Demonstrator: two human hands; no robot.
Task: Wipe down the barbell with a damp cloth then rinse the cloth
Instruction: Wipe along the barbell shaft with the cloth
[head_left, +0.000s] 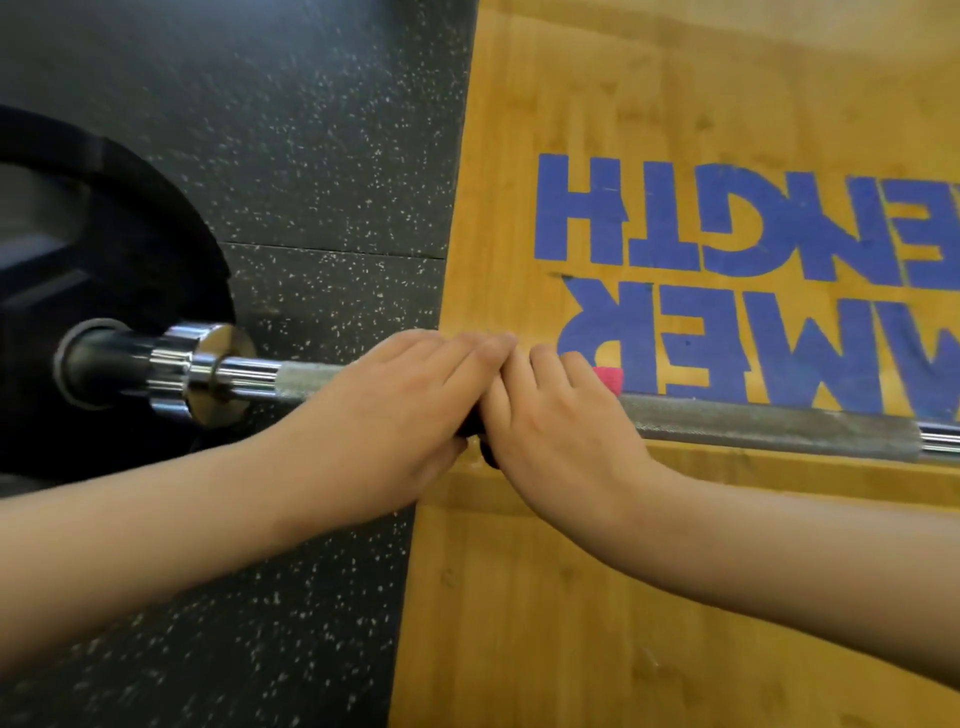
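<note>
Fingers (467, 353) — left hand (384, 410), right hand (561, 431) — hold one barbell (769, 426), one cloth (609, 378) (pink)

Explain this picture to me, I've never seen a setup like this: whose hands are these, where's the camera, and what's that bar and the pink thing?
No machine here: a person wears a camera on the head, looking down at their own arms. The left hand and right hand wrap over a steel barbell, which spans a wooden platform with blue lettering and speckled rubber flooring. A black weight plate sits on its end. A pink cloth peeks from under the right hand's fingers.
</note>
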